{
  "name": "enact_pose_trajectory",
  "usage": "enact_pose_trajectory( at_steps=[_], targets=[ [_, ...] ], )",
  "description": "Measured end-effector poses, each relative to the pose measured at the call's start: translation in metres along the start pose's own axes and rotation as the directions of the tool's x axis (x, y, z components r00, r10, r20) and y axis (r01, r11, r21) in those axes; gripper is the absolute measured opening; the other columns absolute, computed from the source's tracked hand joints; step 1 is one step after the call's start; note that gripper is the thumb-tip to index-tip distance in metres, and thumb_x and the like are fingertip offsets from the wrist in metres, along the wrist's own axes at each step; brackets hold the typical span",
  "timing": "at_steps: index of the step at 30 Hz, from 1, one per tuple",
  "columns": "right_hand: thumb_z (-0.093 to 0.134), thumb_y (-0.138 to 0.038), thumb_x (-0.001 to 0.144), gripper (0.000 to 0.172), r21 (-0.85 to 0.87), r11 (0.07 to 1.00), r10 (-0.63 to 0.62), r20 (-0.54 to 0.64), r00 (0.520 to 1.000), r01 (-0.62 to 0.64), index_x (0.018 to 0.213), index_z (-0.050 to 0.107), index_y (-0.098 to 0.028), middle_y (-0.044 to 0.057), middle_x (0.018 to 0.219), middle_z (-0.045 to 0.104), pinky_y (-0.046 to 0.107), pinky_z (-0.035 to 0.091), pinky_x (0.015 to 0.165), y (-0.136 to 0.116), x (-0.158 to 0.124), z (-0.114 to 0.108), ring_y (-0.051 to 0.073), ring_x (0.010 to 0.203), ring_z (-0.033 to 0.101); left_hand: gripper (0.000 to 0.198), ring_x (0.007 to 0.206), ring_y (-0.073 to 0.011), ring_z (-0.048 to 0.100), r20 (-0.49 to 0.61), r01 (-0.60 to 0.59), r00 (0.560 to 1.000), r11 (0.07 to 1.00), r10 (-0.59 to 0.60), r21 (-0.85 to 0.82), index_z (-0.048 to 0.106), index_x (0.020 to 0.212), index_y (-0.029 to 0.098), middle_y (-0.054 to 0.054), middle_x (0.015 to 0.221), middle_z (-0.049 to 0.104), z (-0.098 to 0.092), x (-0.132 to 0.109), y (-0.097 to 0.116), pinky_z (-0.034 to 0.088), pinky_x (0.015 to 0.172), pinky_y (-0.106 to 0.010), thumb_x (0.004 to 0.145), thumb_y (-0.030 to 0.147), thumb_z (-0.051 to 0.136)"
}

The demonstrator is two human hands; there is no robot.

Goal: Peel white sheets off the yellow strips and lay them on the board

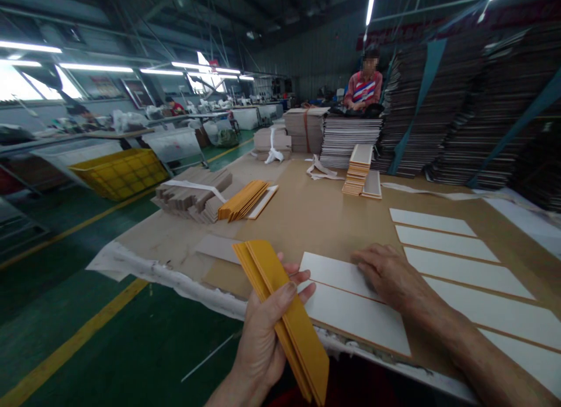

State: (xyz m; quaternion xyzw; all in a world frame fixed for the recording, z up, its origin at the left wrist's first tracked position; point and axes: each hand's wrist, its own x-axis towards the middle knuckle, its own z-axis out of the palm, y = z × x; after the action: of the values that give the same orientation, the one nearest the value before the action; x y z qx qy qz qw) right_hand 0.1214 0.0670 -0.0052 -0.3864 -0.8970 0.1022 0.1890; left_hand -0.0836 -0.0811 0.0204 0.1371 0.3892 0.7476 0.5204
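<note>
left hand [263,331] gripping yellow strips [280,308], right hand [388,275] flat, seemingly pressing white panel [337,272]

Dim hall, overhead tube lights [94,67] glaring; wide-angle edges bent, far background soft.

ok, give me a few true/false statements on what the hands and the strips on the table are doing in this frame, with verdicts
1. The left hand grips a fanned bundle of yellow strips. True.
2. The right hand is lifted clear of the table. False: it rests flat on the near white strips.
3. More white strips lie side by side to the right on the brown table. True.
4. The yellow crate sits on the table. False: it stands off the table, to the left.
5. Another person is at the far end, behind stacked sheets. True.
6. The far yellow pile is in the right hand. False: it lies on the table, untouched.
</note>
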Motion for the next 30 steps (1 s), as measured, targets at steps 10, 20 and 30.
enact_pose_trajectory(
  at_steps=[10, 20, 30],
  targets=[
    [0.056, -0.042, 0.096, 0.029, 0.619, 0.772, 0.02, 0.201, 0.979, -0.142, 0.122, 0.062, -0.033, -0.001, 0.121, 0.062, 0.034, 0.048, 0.09, -0.096, -0.027, -0.033, 0.02, 0.101, 0.058, 0.065, 0.11, -0.0254, 0.064, 0.018, -0.035, 0.999, 0.999, 0.035, -0.021, 0.055, 0.119, 0.02, -0.007, 0.109, 0.067, 0.02, 0.008, -0.016, 0.052, 0.098, -0.043, 0.065, 0.022, 0.09],
    [0.061, -0.035, 0.085, 0.039, 0.767, 0.546, 0.032, 0.382, 0.923, -0.337, 0.123, 0.06, -0.028, 0.004, 0.131, 0.057, 0.039, 0.052, 0.093, -0.104, -0.027, -0.025, 0.025, 0.113, 0.059, 0.064, 0.106, -0.023, 0.064, 0.004, -0.013, 1.0, 1.0, 0.013, 0.006, 0.054, 0.117, 0.02, -0.004, 0.107, 0.065, 0.024, 0.007, -0.024, 0.053, 0.095, -0.039, 0.064, 0.019, 0.09],
    [0.064, -0.037, 0.091, 0.025, 0.864, 0.341, 0.0, 0.393, 0.92, -0.369, 0.113, 0.064, -0.027, 0.003, 0.112, 0.065, 0.037, 0.051, 0.093, -0.083, -0.035, -0.013, 0.023, 0.101, 0.064, 0.072, 0.117, -0.0282, 0.059, 0.112, 0.059, 0.992, 0.997, -0.053, -0.043, 0.053, 0.123, 0.02, -0.007, 0.113, 0.064, 0.021, 0.001, -0.021, 0.052, 0.097, -0.042, 0.062, 0.022, 0.09]
  ],
)
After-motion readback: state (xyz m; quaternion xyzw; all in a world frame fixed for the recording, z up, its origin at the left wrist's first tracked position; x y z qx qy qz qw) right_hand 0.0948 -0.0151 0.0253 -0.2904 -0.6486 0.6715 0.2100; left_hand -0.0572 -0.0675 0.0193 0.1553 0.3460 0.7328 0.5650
